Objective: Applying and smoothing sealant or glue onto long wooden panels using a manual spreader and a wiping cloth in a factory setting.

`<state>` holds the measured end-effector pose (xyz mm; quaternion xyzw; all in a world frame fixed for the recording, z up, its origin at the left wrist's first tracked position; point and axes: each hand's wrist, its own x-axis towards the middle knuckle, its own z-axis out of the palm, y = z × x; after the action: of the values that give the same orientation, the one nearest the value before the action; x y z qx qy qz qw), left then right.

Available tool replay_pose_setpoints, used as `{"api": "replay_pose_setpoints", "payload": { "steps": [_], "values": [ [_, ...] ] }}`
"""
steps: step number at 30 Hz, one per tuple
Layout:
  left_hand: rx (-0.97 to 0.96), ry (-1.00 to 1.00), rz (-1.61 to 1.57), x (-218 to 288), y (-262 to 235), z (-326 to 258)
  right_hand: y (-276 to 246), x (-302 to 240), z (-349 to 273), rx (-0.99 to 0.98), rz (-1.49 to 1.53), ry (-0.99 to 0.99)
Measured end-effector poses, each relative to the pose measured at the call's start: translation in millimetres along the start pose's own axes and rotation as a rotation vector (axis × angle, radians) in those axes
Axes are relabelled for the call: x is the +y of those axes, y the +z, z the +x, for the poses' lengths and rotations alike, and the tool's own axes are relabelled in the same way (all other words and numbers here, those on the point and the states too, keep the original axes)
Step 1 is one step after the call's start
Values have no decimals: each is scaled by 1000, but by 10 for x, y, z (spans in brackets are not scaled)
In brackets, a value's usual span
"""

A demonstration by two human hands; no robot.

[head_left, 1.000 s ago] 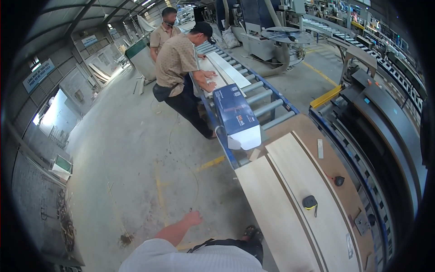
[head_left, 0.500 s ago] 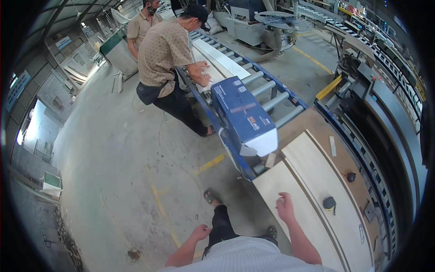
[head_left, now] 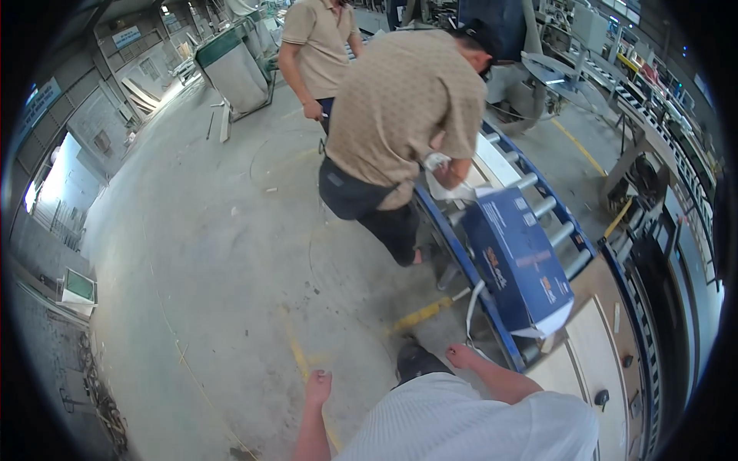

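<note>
My left hand [head_left: 319,386] hangs over the concrete floor beside a yellow line, fingers curled in with nothing visible in them. My right hand [head_left: 463,356] is loosely closed near the conveyor's edge, beside a white strap [head_left: 473,307] that hangs there; I see nothing held in it. Ahead to the right, a blue cardboard box [head_left: 519,257] with open white flaps rests on the roller conveyor [head_left: 565,232]. Pale boards [head_left: 559,375] lie to the right of my right arm, with a dark tape measure [head_left: 601,398] on one.
A co-worker in a patterned tan shirt [head_left: 407,107] bends over the conveyor, handling something white. Another person [head_left: 319,46] stands behind. A green-and-white bin [head_left: 234,73] stands further back. A second conveyor line [head_left: 653,338] runs along the right.
I have moved forward and turned left; box and boards now sit further right in view. My right hand has come away from over the boards. The co-worker now bends lower.
</note>
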<state>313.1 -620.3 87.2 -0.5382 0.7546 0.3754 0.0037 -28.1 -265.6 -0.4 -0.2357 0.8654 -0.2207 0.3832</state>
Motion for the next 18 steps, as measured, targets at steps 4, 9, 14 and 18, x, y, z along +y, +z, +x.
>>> {"api": "replay_pose_setpoints", "payload": {
  "steps": [4, 9, 14, 18],
  "values": [
    [-31, 19, -135, 292, -311, 900, 367, 180, 1452, -176, -405, -117],
    [-184, 31, -122, 373, -558, 2542, 27, -1106, 2896, -812, -790, -227],
    [-270, -214, 195, -56, -1305, 3960, -300, -2376, 3722, -360, -294, -133],
    [-371, -249, 401, 155, -1950, 5113, -226, -2195, 3991, 280, -472, -420]
  ]
}}
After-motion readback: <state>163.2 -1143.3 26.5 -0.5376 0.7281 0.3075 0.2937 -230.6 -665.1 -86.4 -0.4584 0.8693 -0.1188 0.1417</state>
